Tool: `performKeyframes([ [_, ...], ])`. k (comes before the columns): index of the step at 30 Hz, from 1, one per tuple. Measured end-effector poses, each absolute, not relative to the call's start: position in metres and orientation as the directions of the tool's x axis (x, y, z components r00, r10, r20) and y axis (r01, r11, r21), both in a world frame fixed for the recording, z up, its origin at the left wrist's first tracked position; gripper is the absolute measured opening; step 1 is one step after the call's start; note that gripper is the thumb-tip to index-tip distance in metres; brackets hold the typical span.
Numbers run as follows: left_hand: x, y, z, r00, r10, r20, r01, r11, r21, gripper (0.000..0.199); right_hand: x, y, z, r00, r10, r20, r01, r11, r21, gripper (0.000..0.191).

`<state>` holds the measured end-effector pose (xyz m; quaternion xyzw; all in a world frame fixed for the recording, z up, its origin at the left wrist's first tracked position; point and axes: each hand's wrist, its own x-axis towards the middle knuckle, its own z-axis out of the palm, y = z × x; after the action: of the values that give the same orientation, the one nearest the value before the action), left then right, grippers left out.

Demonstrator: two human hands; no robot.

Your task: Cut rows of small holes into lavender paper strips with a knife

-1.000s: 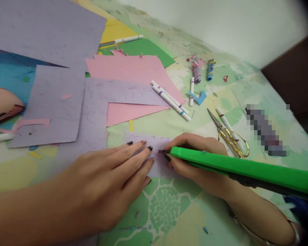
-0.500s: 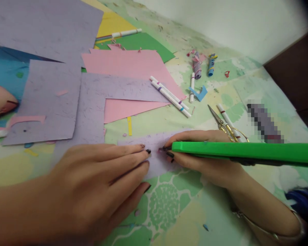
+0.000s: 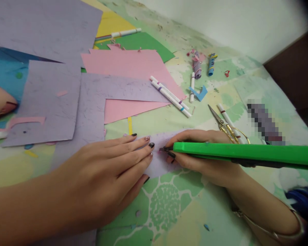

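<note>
Sheets of purple paper [image 3: 53, 82] crowd the left side, a scrap of pink [image 3: 62, 93] resting on one, and nearer to us lies the left hand [image 3: 100, 177], palm down, fingers stretched out side by side and pinching nothing, their tips laid on a narrow purple strip [image 3: 159, 165] near the middle. Beyond it a pink sheet [image 3: 128, 63] spreads, with two white markers [image 3: 171, 99] lying together across the papers' right end. Now the real action: on the right half of that strip sits the right hand [image 3: 213, 171], thumb and fingers pinched tight round a long green tool [image 3: 246, 152], dark tip [image 3: 166, 149] at a pinkish spot [image 3: 158, 151]. Blade or nib? Hard to say, with the fingers crowding it so. And there's the danger: that tip points at the left fingertips, just beside them, so one push too hard could skid it into a nail; hold the strip too lightly and it could slide on the tablecloth [image 3: 190, 218]. Farther right, gold-handled scissors [image 3: 226, 129] lie just beyond the knuckles, where a wide swing could knock them.
</note>
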<state>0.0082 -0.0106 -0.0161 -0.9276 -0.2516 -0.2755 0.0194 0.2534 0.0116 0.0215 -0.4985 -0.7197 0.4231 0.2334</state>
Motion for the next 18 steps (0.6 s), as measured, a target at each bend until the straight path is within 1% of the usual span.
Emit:
performKeyframes([
  [5, 0.009, -0.013, -0.018, 0.714, 0.474, 0.515, 0.486, -0.865, 0.123, 0.022, 0.252, 0.01, 0.021, -0.352, 0.93, -0.106, 0.505, 0.094, -0.858, 0.008],
  [10, 0.009, -0.013, -0.017, 0.706, 0.467, 0.532, 0.483, -0.867, 0.121, 0.023, 0.251, 0.009, 0.017, -0.364, 0.925, -0.11, 0.539, 0.113, -0.835, 0.005],
  [15, 0.011, -0.013, -0.016, 0.74, 0.413, 0.53, 0.467, -0.884, 0.037, 0.026, 0.244, 0.005, 0.023, -0.356, 0.934, -0.031, 0.568, 0.19, -0.801, 0.008],
  [18, 0.012, -0.014, -0.015, 0.738, 0.414, 0.533, 0.483, -0.876, 0.011, 0.03, 0.242, 0.002, 0.027, -0.354, 0.935, 0.021, 0.589, 0.24, -0.772, 0.011],
])
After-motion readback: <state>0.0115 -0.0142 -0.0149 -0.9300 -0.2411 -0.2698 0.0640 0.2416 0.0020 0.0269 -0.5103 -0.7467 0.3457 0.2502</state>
